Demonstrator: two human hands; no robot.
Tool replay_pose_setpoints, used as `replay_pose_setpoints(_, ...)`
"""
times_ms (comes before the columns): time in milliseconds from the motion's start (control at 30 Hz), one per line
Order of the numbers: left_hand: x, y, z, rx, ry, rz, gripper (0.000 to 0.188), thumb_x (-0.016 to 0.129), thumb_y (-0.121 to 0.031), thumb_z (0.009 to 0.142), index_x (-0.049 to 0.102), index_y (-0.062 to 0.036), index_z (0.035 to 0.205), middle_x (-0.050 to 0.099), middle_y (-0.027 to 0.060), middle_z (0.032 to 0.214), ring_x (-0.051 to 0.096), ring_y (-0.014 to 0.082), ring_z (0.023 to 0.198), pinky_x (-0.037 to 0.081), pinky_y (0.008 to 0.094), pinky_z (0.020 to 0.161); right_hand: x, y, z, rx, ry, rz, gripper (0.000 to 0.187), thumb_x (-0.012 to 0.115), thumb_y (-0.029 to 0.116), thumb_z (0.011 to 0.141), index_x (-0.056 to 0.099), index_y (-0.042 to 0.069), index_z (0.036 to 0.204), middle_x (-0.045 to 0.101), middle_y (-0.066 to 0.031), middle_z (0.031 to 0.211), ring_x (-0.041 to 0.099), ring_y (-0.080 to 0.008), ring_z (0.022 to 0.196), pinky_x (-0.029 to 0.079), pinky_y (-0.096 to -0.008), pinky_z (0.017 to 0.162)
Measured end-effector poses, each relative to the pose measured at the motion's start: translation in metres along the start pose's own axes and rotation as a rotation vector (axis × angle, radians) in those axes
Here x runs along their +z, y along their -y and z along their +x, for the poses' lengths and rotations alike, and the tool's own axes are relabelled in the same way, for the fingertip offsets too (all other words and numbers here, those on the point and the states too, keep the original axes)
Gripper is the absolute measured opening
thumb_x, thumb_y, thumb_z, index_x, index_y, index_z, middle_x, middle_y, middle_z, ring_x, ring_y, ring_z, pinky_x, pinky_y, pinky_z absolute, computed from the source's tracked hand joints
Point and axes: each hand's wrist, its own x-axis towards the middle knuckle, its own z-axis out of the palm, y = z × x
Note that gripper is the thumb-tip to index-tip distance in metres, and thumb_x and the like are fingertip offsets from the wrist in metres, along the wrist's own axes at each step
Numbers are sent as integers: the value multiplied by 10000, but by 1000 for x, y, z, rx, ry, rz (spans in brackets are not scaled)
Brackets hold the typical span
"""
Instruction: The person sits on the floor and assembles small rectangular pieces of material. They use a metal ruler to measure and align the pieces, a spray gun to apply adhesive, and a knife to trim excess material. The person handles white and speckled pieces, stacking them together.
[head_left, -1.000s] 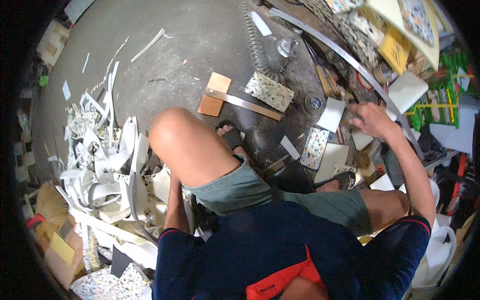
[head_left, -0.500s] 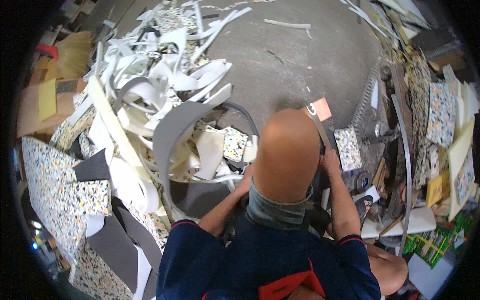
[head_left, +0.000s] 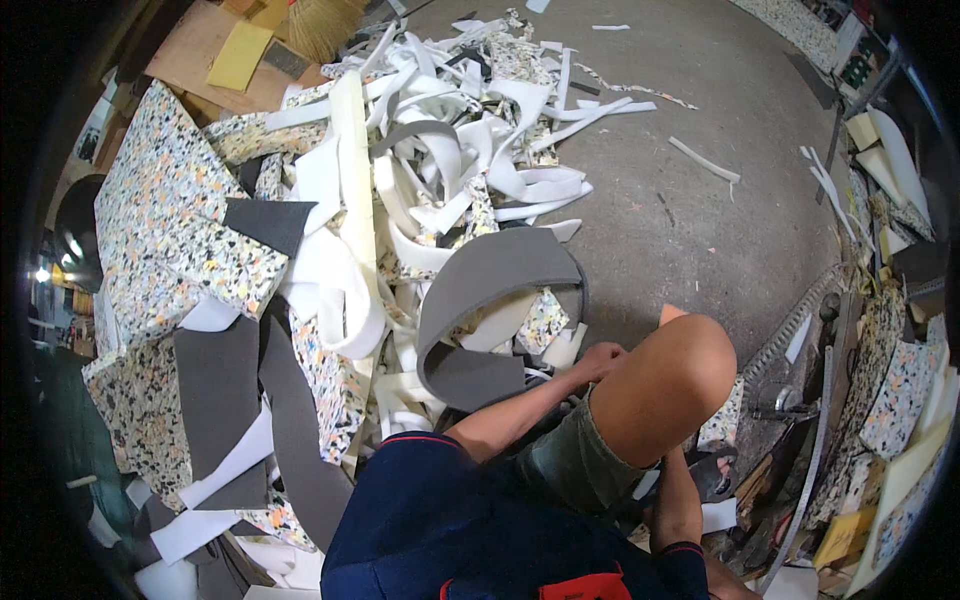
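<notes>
My left hand is beside my raised bare knee, its fingers curled closed. What they hold, if anything, is hidden. My right forearm runs up behind the same knee, which covers the right hand. Past the knee's top pokes a small orange-pink piece. A wide dark grey foam strip curls in a loop just left of my left hand. Inside the loop lie a speckled foam block and a pale foam piece.
White foam offcuts are heaped at the far left. Large speckled foam sheets and grey foam strips lie to the left. A broom stands at the back. On the right are a coiled hose and more foam scraps.
My view has swung left, so the scene sits farther right. The flat metal strip that my right hand held beside the knee, and that hand itself, are now hidden behind it.
</notes>
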Motion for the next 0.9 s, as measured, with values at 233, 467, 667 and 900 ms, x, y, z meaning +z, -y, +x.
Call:
replay_pose_setpoints(233,59,-54,111,614,180,490,356,615,-372,966,723,-35,1008,723,171,1026,686,219,973,521,411,840,-141,68,3,-552,260,144,371,654,287,914,617,-1,1145,660,-229,992,641,-371,829,523,-452,733)
replay_pose_setpoints(467,-38,-237,77,-11,-120,-925,372,531,-368,1042,461,-77,1263,625,115,1003,642,221,736,564,418,631,-328,93,-25,-788,181,258,439,691,317,890,631,-22,1161,678,-259,942,631,-370,768,501,-439,713)
replay_pose_setpoints(667,-94,-221,65,164,-185,-550,413,520,-475,1032,510,-111,1225,616,99,1016,608,190,851,543,335,709,-353,-78,0,-606,-70,172,499,717,410,864,684,-51,1053,700,-262,936,679,-425,889,529,-469,798)
replay_pose_setpoints(900,-126,-224,24,28,-510,-501,323,560,-412,1038,556,-95,978,541,10,669,484,118,495,404,272,425,-164,-117,14,39,0,159,811,789,488,800,475,0,1367,618,-298,1187,612,-456,1118,526,-530,878)
